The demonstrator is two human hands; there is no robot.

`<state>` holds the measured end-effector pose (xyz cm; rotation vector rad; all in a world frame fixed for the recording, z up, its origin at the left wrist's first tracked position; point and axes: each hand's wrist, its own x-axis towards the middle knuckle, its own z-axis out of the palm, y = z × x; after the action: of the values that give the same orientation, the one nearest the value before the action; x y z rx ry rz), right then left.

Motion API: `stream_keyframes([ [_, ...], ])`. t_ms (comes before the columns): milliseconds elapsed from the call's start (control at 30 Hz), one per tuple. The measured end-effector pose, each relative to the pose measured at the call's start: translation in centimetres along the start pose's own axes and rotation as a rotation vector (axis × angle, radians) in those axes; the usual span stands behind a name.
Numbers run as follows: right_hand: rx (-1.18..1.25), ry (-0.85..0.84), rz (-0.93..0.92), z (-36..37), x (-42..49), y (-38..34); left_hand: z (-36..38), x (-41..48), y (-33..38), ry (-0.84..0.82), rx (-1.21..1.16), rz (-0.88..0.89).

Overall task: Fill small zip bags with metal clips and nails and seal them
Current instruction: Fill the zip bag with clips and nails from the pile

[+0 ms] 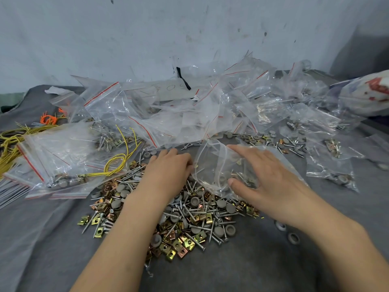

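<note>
The right hand (259,175) has the zip bag (210,167) in its grip, between thumb and spread fingers. The left hand (168,167), fingers curled, meets the bag's edge at its 3 o'clock; whether it pinches anything I cannot tell. The bag's mouth seems to face 9 o'clock, so the left hand is nearer to feed it. The pile of clips and nails (189,218) lies at the bag's 6 o'clock on the bench (273,260).

A crumpled clear zip bag (212,165) lies on the far edge of a loose heap of gold clips (181,246) and silver nails (190,213).
</note>
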<state>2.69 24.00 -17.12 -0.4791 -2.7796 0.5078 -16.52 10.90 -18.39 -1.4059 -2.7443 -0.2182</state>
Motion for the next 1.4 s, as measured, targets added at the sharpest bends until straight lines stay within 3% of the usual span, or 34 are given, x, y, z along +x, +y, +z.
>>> stream_keyframes([
  [333,0.004,0.012,-0.007,0.0,0.1,0.0,-1.2,-0.2,-1.3,0.194,-0.452,-0.141],
  [533,0.014,0.011,-0.006,-0.1,0.0,0.1,-2.1,-0.6,-0.9,0.16,-0.575,-0.083],
  [700,0.009,0.017,-0.012,-0.1,0.0,0.2,-2.8,-1.0,1.4,0.039,-0.693,0.055],
  [833,0.008,0.028,-0.009,-0.1,-0.1,0.2,-2.9,-1.3,2.9,-0.115,-0.975,0.189],
  [933,0.013,0.025,-0.008,-0.1,-0.1,0.4,-3.4,-1.4,2.0,-0.014,-1.05,0.125],
  [1133,0.012,0.014,-0.007,-0.1,-0.1,0.3,-4.1,-2.2,-0.7,0.075,-0.905,-0.009],
  [1400,0.009,0.012,-0.005,-0.2,-0.1,-0.3,-4.0,-4.6,-1.4,-0.116,-0.494,0.101],
])
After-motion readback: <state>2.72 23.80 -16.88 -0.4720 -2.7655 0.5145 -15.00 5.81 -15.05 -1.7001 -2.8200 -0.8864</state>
